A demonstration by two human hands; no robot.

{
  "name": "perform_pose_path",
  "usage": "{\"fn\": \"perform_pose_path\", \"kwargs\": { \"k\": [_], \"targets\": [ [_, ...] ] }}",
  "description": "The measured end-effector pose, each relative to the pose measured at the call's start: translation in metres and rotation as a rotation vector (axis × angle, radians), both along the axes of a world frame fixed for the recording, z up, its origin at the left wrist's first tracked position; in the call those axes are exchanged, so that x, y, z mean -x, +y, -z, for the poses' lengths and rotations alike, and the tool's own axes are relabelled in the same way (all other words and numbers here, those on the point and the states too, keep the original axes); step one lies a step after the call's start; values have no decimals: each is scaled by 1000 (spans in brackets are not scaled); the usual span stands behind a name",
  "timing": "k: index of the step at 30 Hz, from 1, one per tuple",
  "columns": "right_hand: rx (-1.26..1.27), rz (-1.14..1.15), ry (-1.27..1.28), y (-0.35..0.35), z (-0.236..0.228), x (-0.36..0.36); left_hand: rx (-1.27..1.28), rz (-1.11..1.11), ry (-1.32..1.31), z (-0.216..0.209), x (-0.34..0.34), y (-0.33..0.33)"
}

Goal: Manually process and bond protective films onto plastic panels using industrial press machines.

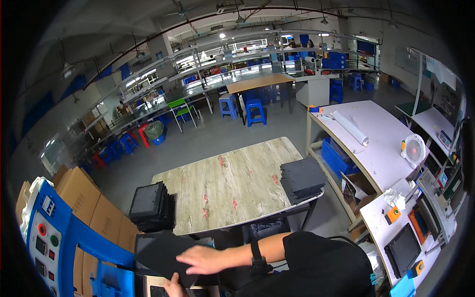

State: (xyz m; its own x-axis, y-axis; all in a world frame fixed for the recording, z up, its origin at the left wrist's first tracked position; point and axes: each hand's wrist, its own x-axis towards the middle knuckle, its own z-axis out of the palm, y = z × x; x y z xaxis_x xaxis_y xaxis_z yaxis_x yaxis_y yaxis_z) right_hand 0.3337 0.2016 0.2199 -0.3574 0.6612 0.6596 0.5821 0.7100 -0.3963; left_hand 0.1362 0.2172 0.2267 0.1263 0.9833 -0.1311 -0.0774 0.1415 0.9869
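A black flat sheet point(157, 250) lies tilted at the lower left, over a dark tray on the blue machine. My right hand point(204, 259) reaches across from the right and lies on the sheet's near edge with its fingers stretched over it; a black band is on that wrist. My left hand point(174, 286) shows only partly at the bottom edge, gripping the sheet's lower corner from beneath. A stack of black framed trays point(152, 205) stands just beyond the sheet, on the left end of the wood-grain table point(232, 183).
A stack of black sheets point(302, 179) sits on the table's right end. A blue machine with buttons point(54, 237) and cardboard boxes point(86, 198) stand at the left. A white bench point(381, 143) with a roll and a small fan is at the right.
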Motion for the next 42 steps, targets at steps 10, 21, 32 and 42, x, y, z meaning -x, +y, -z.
{"fn": "perform_pose_path", "kwargs": {
  "k": [10, 21, 32, 42],
  "targets": [
    [487, 326, 980, 54, 6, -71, -297, -46, -283, -53, 2, -15],
    [758, -601, 1252, 17, 5, -64, -226, 98, -217, -45, -6, -40],
    [489, -304, 836, 45, -96, -38, -637, -341, 820, -128, 149, -74],
    [-261, -486, -693, 60, -60, 158, -777, -68, 1800, -69, 162, -116]
  ]
}}
